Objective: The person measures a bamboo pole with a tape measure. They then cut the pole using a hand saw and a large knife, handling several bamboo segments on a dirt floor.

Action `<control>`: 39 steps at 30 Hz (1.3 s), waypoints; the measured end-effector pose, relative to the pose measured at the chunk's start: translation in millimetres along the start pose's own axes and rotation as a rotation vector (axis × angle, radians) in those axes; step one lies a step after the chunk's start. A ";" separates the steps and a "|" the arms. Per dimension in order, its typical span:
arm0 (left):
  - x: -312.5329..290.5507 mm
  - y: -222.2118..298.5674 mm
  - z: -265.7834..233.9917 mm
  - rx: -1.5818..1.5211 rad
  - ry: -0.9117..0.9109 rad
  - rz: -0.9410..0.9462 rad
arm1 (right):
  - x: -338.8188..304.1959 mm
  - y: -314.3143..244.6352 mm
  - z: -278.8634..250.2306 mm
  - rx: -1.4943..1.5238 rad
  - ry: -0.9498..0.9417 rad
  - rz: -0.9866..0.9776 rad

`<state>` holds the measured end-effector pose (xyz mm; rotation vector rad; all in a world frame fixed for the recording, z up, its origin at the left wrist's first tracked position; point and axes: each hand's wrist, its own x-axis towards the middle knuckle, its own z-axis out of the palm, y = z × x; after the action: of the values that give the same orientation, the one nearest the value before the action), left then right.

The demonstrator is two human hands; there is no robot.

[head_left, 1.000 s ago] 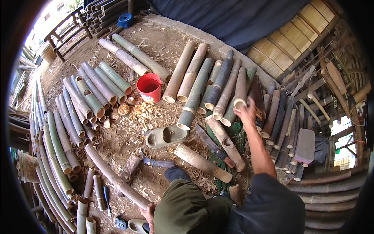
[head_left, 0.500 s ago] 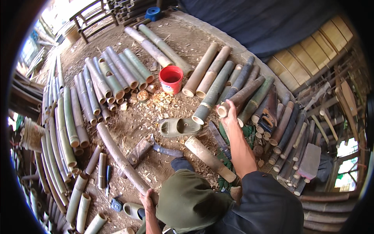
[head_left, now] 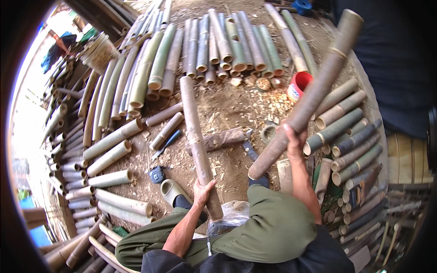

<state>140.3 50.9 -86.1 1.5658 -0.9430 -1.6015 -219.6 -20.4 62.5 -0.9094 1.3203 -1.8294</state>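
My left hand (head_left: 203, 193) is wrapped round the near part of a long brown bamboo pole (head_left: 194, 132), which slants away from me over the dirt floor. In my right hand (head_left: 295, 140) is a second, thicker bamboo pole (head_left: 324, 73), gripped below its middle and tilted up to the far right. That pole partly covers a red bucket (head_left: 296, 86). Between the two poles lies a dark, rough bamboo piece (head_left: 223, 139) on the ground. My left foot wears an olive clog (head_left: 172, 191), and a blue tape measure (head_left: 157, 174) lies beside it.
Rows of cut bamboo tubes (head_left: 161, 57) lie at the far side and left. More are stacked at right, with a handsaw (head_left: 357, 193) on them. Wood chips (head_left: 275, 107) litter the dirt near the bucket. A dark cloth (head_left: 382, 68) hangs at far right.
My right hand has lifted the bamboo pole off the right-hand stack and raised it in front of me. My left hand still grips its pole, now more upright. The view has turned left.
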 end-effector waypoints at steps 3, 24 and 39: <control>0.9 2.4 5.4 0.006 0.056 0.009 | -7.9 46.6 58.4 -0.029 -0.215 0.114; 3.0 -19.3 25.0 0.208 0.048 0.007 | -94.9 192.1 66.2 -0.147 -0.904 0.764; -5.7 -11.8 29.5 0.299 0.063 -0.032 | -84.4 198.1 67.0 0.191 -0.791 0.927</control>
<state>111.0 62.5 -93.4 1.8288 -1.1701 -1.4738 -93.3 -28.5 -124.1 -0.6313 0.8035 -0.7269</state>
